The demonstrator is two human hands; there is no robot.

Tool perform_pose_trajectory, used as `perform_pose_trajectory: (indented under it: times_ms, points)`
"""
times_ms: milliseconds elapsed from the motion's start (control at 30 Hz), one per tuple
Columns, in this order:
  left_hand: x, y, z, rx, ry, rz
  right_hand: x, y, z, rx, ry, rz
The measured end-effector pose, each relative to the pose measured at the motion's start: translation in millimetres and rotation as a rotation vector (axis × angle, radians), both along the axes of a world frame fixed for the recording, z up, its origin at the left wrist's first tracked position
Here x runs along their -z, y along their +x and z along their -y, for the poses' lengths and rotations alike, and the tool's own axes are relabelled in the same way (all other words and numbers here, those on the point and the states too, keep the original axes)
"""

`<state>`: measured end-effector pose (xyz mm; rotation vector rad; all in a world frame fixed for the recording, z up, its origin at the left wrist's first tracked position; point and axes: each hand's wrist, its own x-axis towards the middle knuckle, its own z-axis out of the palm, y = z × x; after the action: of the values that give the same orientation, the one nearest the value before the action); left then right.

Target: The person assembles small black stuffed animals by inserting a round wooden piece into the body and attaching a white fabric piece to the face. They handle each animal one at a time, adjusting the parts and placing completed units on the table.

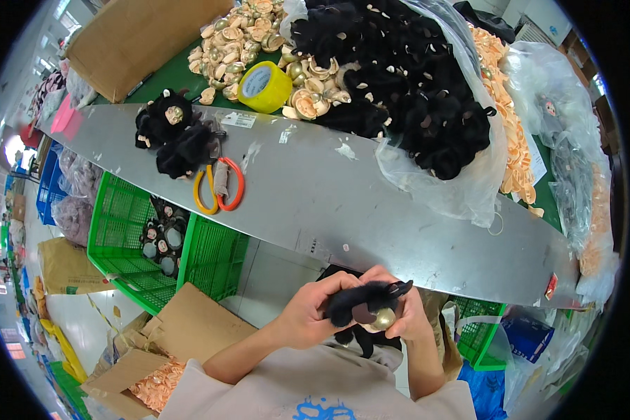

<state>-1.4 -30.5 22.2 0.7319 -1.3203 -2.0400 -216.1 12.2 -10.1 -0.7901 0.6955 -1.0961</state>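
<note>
Close to my body, just off the table's near edge, I hold a black plush toy (pixel 357 302) in both hands. My left hand (pixel 311 312) grips its left side with curled fingers. On the other side my right hand (pixel 411 312) pinches it beside a shiny gold, rounded piece (pixel 383 320), which sits at the toy's opening. Whether that piece is fixed in the plush, I cannot tell. A pointed black ear shows at the upper right of the toy, and dark limbs hang below. My fingertips are partly hidden behind the plush.
On the grey metal table (pixel 294 189) lie scissors (pixel 218 185) with orange and yellow handles and black plush toys (pixel 178 136). Behind are a yellow tape roll (pixel 264 87), face pieces (pixel 231 45) and a bag of black plush (pixel 427 91). Green crates (pixel 213 255) and a cardboard box (pixel 196 322) stand below.
</note>
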Motion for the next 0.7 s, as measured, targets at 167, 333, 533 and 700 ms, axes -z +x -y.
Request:
perform_pose_trajectory:
  times_ms: [167, 333, 533, 700]
  points:
    - [-2, 2, 1, 0.000, -0.161, 0.023, 2, 1, 5, -0.125, -0.015, 0.086]
    - [-7, 0, -2, -0.041, -0.044, 0.015, -4, 6, 0, -0.092, -0.012, 0.079]
    - [-10, -7, 2, -0.077, -0.024, -0.064, -10, 6, -12, 0.054, -0.110, -0.075]
    - [-3, -6, 2, -0.055, -0.081, -0.053, -17, 14, -9, 0.116, 0.045, 0.006]
